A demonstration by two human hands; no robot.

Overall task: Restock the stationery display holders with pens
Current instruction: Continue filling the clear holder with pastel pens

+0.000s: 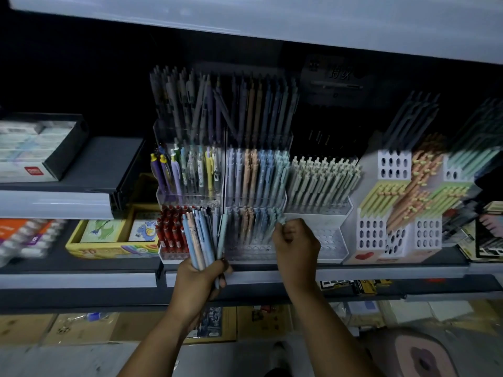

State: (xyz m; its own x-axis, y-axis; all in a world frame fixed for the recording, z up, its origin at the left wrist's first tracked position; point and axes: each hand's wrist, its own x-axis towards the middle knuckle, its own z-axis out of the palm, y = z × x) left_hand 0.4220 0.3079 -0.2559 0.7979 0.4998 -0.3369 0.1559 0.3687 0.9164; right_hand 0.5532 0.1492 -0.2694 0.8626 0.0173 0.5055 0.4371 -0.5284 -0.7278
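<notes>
My left hand (200, 278) grips a fanned bundle of pastel pens (200, 235), blue, peach and green, held upright in front of the shelf edge. My right hand (295, 240) pinches the top of a pale green pen (280, 220) at the right end of the lowest row of a clear tiered holder (250, 250). That holder's rows above carry lilac, peach, blue and green pens (255, 175). A white perforated holder (330, 235) to the right has empty holes in its front tier and cream pens (324, 180) behind.
Red pens (170, 231) stand in a holder left of my left hand. White slotted boxes with orange and green pens (408, 202) stand at the right. A yellow box (114, 240) lies at the left. Cardboard boxes (81, 327) sit below the shelf, whose front edge (381, 274) runs across.
</notes>
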